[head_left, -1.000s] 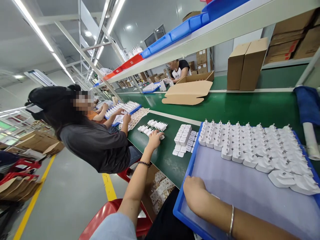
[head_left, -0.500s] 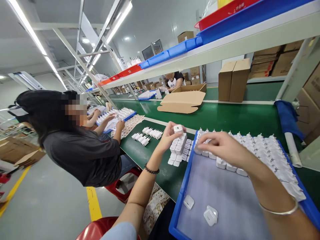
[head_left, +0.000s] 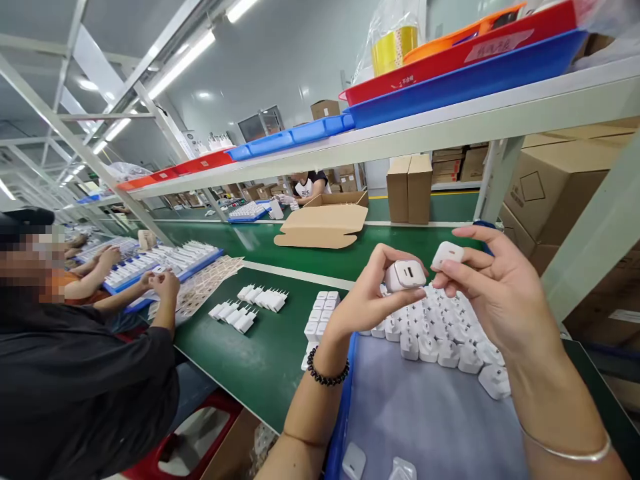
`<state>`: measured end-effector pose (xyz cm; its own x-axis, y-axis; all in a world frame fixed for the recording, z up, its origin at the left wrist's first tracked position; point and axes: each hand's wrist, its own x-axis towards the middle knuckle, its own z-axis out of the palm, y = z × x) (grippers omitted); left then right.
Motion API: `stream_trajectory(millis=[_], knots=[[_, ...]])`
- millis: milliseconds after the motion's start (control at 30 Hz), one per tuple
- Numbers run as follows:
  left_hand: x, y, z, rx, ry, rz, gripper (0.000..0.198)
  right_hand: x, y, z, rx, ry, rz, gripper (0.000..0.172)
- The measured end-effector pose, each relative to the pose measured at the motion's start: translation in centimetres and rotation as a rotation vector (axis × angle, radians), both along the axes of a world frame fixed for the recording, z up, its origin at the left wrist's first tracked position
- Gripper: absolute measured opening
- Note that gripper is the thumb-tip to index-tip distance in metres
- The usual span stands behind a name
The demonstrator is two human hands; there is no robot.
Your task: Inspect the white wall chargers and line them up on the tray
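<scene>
Left hand (head_left: 370, 297): white charger (head_left: 404, 275) is gripped in closed fingers, port face turned toward the viewer | Right hand (head_left: 493, 293): small white cap (head_left: 447, 255) is pinched at fingertips, just right of the charger, nearly touching | Both are held above the blue tray (head_left: 341, 427) on the green desk (head_left: 260, 360).

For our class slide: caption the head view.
Left hand and right hand each hold a white charger above a blue tray.

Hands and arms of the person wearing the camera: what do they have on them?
Both hands are bare, with no gloves, and both forearms are uncovered. The left hand has a bracelet of small dark beads around its wrist. The right hand has a thin, plain silver-coloured bangle further down the forearm. No rings, watch or markings can be made out.
</scene>
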<state>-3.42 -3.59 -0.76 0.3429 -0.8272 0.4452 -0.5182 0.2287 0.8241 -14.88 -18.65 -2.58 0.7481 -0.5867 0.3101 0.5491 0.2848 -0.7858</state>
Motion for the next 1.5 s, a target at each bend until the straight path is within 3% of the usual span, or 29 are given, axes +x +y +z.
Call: stream_trajectory(millis=[167,300,400,667,967,1300,1500], knots=[[-0.2,1.0,0.8,-0.105,-0.098,-0.112,0.037,-1.3,1.3,0.2,-0.087,-0.015,0.005,0.024],[-0.1,1.6,1.3,-0.104,-0.103,-0.147,0.04,-2.4,2.1,0.3,-0.25,0.04,-0.068,0.028],[-0.3,1.8,1.6,-0.068,-0.074,-0.15,0.04,-2.8,2.8,0.4,-0.279,0.057,-0.116,0.023],[-0.5,1.6,1.8,-0.042,-0.061,-0.212,0.034,-2.5,3.2,0.4,-0.185,0.071,-0.125,0.015],[-0.8,1.4,1.9,-0.028,-0.082,-0.236,0.033,-2.2,3.3,0.6,0.049,-0.073,0.148,0.018],[-0.4,0.5,1.0,-0.076,0.031,-0.379,0.037,-2.5,3.6,1.0,0.12,-0.112,0.14,0.02],[-0.1,0.4,0.8,-0.069,-0.007,-0.362,0.037,-2.7,3.8,1.0,0.078,-0.104,0.073,0.018]])
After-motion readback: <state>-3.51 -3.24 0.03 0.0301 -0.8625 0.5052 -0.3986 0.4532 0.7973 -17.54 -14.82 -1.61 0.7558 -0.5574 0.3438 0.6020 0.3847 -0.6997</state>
